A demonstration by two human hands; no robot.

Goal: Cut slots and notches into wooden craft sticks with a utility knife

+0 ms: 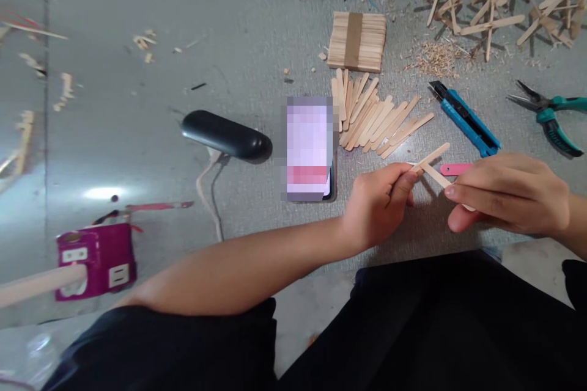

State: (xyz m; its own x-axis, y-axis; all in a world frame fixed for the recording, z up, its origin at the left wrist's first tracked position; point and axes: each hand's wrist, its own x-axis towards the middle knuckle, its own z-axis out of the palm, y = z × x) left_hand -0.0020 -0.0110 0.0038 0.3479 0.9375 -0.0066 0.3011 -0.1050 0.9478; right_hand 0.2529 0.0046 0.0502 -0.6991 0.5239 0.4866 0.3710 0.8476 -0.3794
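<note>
My left hand (383, 198) pinches one popsicle stick (435, 155) near its lower end, and the stick points up to the right. A second popsicle stick (435, 175) is gripped at its lower right end by my right hand (511, 195). The far end of that second stick meets the first one, forming a T-like angle; whether they are joined I cannot tell. Behind the right fingers a pink strip-shaped tool (454, 169) lies partly hidden. Loose popsicle sticks (373, 119) are fanned out just above my left hand.
A banded bundle of sticks (369, 43) lies beyond. Nearby are a blue utility knife (468, 119), green-handled pliers (550, 116), a blurred phone (308, 146), a black oblong case (227, 134) with a cable and a purple power socket box (98, 256). Stick assemblies (486, 0) pile at upper right.
</note>
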